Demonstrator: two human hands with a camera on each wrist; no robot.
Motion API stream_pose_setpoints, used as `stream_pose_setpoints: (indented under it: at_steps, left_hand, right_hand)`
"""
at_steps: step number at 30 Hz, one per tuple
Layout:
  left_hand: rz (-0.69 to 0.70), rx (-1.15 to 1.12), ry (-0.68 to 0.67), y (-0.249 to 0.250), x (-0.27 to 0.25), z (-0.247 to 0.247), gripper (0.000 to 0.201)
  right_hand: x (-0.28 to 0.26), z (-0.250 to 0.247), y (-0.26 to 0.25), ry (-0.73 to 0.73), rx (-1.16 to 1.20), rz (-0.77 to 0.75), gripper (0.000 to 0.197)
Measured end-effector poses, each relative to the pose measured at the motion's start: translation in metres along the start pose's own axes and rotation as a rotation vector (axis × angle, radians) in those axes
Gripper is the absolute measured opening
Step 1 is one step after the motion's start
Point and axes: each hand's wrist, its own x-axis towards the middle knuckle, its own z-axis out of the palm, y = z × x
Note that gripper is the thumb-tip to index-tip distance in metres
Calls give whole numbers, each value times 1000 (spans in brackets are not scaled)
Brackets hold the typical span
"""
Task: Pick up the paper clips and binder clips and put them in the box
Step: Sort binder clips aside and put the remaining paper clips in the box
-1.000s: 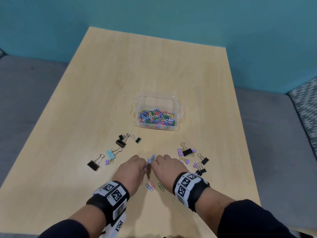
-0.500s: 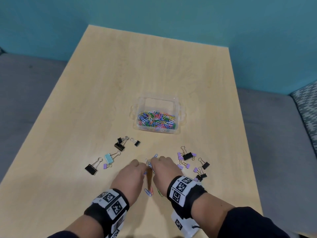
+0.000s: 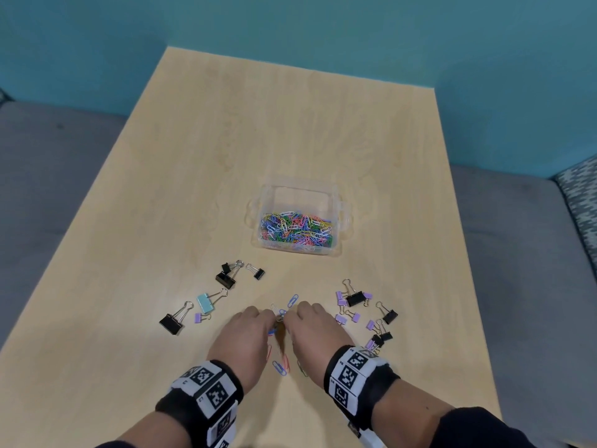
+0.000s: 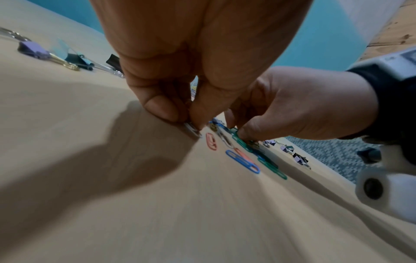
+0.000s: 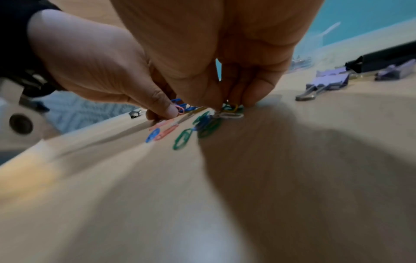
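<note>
Both hands work side by side on a small heap of coloured paper clips (image 3: 281, 313) near the table's front. My left hand (image 3: 265, 321) pinches a silvery clip (image 4: 192, 129) against the table between thumb and finger. My right hand (image 3: 292, 316) has curled fingers gathering a bunch of green, yellow and white clips (image 5: 230, 111). More loose clips (image 3: 280, 367) lie between my wrists. The clear plastic box (image 3: 343, 218), about half full of paper clips, stands beyond my hands. Binder clips lie in a left group (image 3: 205, 302) and a right group (image 3: 355, 299).
The light wooden table (image 3: 290, 124) is bare behind the box. Its right edge (image 3: 475, 318) runs close to the right binder clips. A grey sofa surrounds the table, with a patterned cushion (image 3: 581, 195) at the far right.
Both hands have stayed together over the loose paper clips and have drawn slightly back toward me, bunching clips between the fingertips. The binder clips and the box have not moved.
</note>
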Motion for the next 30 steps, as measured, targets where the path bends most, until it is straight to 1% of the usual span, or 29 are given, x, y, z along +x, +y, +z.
stream_pose_setpoints:
  at_steps: [2,6,10,12,14,15,17,19,21,22,25,27,29,30]
  left_hand:
    - [17,-21,-2,-2,0,0,23]
    - [18,-21,-6,-3,2,1,25]
    - [14,-21,-1,-3,3,2,23]
    - [6,-22,1,-4,4,3,23]
    - [-3,-16,-1,-4,4,3,21]
    - [-7,-21,-8,-4,4,2,19]
    - [-35,-86,-13,-4,4,-3,18]
    - [-97,-229,-9,-4,8,-16,17]
    - [-135,-372,32,-4,17,-33,15]
    - [-124,-398,69,-2,24,-44,14]
    - [-39,-402,218,11,55,-81,13]
    - [1,-428,288,23,79,-102,11]
    - [24,-431,317,30,96,-117,8]
    - [29,-399,330,30,100,-122,9]
  right_hand:
    - [-1,1,-1,-59,-51,-5,49]
    - [0,-1,-3,24,-9,20,45]
    - [-3,-2,-3,51,28,29,42]
    - [-3,-1,-3,41,62,23,38]
    - [-3,-2,-2,18,150,35,29]
    - [-2,-4,0,2,226,70,26]
    - [1,-8,5,8,475,208,22]
    - [5,-18,12,83,784,351,22]
    - [11,-35,22,168,972,421,24]
    - [16,-46,27,207,1021,439,25]
    - [38,-83,41,377,1030,451,26]
    - [55,-104,48,483,1021,440,27]
    - [68,-118,52,529,1020,433,24]
    - [70,-121,54,541,1009,433,19]
